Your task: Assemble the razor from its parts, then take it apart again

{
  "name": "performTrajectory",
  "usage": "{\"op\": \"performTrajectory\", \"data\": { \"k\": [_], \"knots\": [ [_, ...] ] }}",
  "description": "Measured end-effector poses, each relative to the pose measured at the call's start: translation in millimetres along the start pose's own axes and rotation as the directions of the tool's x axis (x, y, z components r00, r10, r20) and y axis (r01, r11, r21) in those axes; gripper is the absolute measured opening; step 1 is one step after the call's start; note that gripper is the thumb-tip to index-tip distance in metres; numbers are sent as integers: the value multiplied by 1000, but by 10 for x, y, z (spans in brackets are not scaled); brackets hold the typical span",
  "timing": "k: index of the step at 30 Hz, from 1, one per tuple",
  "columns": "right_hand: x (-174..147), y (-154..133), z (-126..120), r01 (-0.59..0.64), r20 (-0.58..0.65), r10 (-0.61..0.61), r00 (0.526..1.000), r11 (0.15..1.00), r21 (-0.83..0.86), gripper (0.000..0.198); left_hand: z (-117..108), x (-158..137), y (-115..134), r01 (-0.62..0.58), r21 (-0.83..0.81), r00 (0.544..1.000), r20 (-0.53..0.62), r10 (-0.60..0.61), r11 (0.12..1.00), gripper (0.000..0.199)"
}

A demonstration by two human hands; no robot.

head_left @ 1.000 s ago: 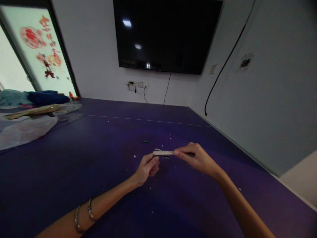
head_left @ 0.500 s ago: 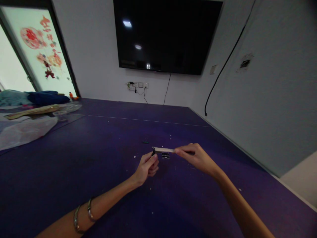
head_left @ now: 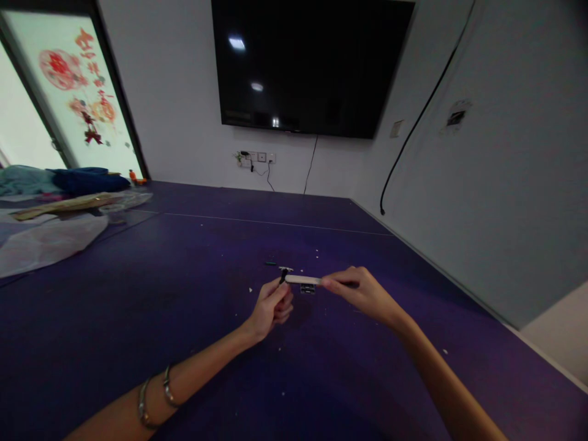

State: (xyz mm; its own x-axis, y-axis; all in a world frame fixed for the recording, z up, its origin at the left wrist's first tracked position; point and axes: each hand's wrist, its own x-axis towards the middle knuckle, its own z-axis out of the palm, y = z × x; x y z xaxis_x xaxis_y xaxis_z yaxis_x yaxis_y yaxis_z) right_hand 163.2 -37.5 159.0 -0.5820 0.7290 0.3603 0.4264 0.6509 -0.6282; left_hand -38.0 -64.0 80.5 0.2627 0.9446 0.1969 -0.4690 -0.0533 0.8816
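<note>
My left hand [head_left: 272, 307] is closed around a small dark piece [head_left: 283, 275] topped by a thin pale crossbar; its kind is too small to make out. From the right, my right hand [head_left: 351, 286] pinches the end of a flat pale stick [head_left: 303, 280]. The stick's far end meets the dark piece just above my left thumb, though I cannot tell how firmly they touch. Under the stick, a small black rectangular part [head_left: 307, 289] lies on the purple surface [head_left: 294, 367]. Beyond the hands lies a thin dark green strip [head_left: 271, 263].
Small white scraps [head_left: 250, 290] are scattered over the purple surface. Plastic sheeting [head_left: 55, 242] and a dark blue cloth bundle [head_left: 89, 181] lie at the far left. A black cable [head_left: 416, 122] hangs along the right wall. A television [head_left: 312, 67] is mounted on the back wall.
The dark piece has turned in my left hand, so its pale crossbar now shows above the stick's end. My right hand and the stick have shifted slightly left.
</note>
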Motion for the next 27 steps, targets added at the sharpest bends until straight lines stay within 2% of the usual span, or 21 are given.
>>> {"op": "performTrajectory", "data": {
  "k": [5, 10, 12, 15, 17, 18, 21, 24, 27],
  "knots": [
    [30, 19, -3, -133, -115, 153, 982, 978, 161, 38, -20, 42, 88, -24, -15, 998, -64, 23, 1000, 35],
    [77, 53, 94, -147, -113, 208, 972, 904, 402, 31, -54, 70, 124, -35, 41, 995, -87, 39, 999, 38],
    [68, 1, 209, -152, -86, 241, 967, 812, 563, 29, -67, 82, 106, -44, 72, 994, -95, 50, 996, 39],
    [17, -163, 458, -179, -3, 319, 948, 540, 822, 25, -83, 104, 62, -49, 101, 990, -126, 62, 994, 41],
    [-29, -303, 630, -218, 81, 352, 933, 372, 902, 25, -91, 118, 36, -52, 116, 984, -161, 70, 992, 42],
    [-51, -372, 704, -237, 115, 362, 925, 313, 920, 25, -94, 123, 27, -51, 126, 982, -176, 73, 991, 42],
    [-103, -532, 873, -285, 194, 370, 908, 209, 935, 27, -91, 128, 17, -41, 146, 978, -195, 70, 988, 42],
    [-158, -594, 1011, -313, 236, 373, 897, 161, 936, 29, -77, 124, 18, -44, 146, 977, -199, 73, 988, 41],
    [-239, -607, 1161, -305, 232, 435, 870, 103, 947, 32, -61, 119, 5, -57, 141, 976, -202, 85, 988, 40]
  ]
}}
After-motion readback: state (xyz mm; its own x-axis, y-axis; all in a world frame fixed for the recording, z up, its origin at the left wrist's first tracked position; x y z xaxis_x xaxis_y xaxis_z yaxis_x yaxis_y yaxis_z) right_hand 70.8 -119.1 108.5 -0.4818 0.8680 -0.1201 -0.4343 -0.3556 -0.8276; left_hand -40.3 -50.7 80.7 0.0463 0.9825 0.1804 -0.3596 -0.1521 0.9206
